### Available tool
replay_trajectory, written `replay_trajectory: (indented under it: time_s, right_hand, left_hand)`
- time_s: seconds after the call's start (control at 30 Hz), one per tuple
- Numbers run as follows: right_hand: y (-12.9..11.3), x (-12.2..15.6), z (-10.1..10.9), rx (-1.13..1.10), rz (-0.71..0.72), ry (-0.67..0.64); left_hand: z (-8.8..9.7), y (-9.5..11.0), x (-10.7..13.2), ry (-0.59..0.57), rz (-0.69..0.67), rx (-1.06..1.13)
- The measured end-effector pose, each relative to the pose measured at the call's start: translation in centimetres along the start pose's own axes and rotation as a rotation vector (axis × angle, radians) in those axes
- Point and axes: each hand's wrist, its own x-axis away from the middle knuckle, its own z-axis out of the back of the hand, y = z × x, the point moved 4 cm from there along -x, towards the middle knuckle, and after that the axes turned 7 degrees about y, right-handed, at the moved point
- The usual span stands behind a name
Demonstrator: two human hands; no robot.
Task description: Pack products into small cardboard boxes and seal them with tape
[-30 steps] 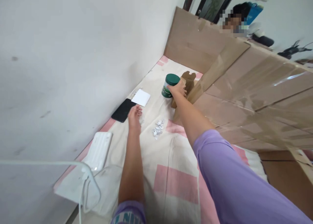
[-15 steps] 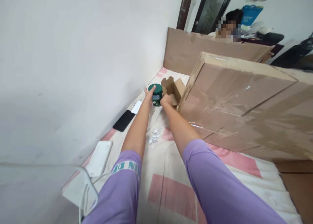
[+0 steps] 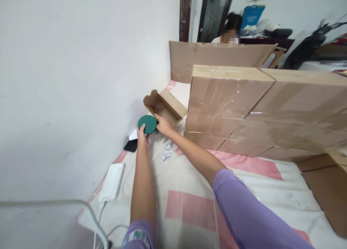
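Left hand (image 3: 142, 134) clasping green-lidded tub (image 3: 148, 123), right hand (image 3: 164, 126) at its other side, grip unclear

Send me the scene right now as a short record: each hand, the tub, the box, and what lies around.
Left hand: around the tub, thumb over its top
Right hand: at the tub's right side; grip hidden
Tub: green top, closed
Box: cardboard, open, just beyond the right hand
Silvery pieces: loose on the cloth
Left of left hand: white card, black slab
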Motion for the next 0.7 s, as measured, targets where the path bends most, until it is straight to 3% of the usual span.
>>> replay_trajectory:
  time_s: [0.1, 0.17, 0.23, 0.33, 0.43, 0.53, 0.6, 0.7]
  right_hand:
    - [-3.8, 5.8, 0.7, 0.018, 0.201, -0.020]
    - [-5.3, 10.8, 1.9, 0.031, 0.291, -0.035]
    - [-5.2, 16.2, 3.2, 0.042, 0.331, -0.097]
    - [-2.2, 23.9, 4.9, 0.045, 0.314, -0.268]
    - [3.2, 29.6, 6.5, -0.018, 0.156, -0.281]
    - [8.4, 32.8, 8.1, -0.005, 0.022, -0.252]
    - [11.1, 34.1, 9.2, 0.042, -0.056, -0.220]
    - [13.3, 35.3, 11.6, 0.122, -0.104, -0.066]
  left_hand:
    - [5.0, 1.2, 6.1, 0.048, -0.038, 0.052]
    - [7.8, 2.0, 11.6, -0.006, -0.060, 0.125]
    - [10.1, 2.6, 17.4, -0.058, -0.049, 0.183]
    - [12.7, 2.2, 25.3, -0.030, 0.068, 0.155]
    - [12.5, -0.1, 31.3, -0.176, 0.289, 0.126]
    - [10.7, -2.9, 35.2, -0.299, 0.509, 0.113]
    - [9.5, -4.2, 36.5, -0.346, 0.579, 0.089]
    - [8.7, -4.0, 36.3, -0.353, 0.491, 0.006]
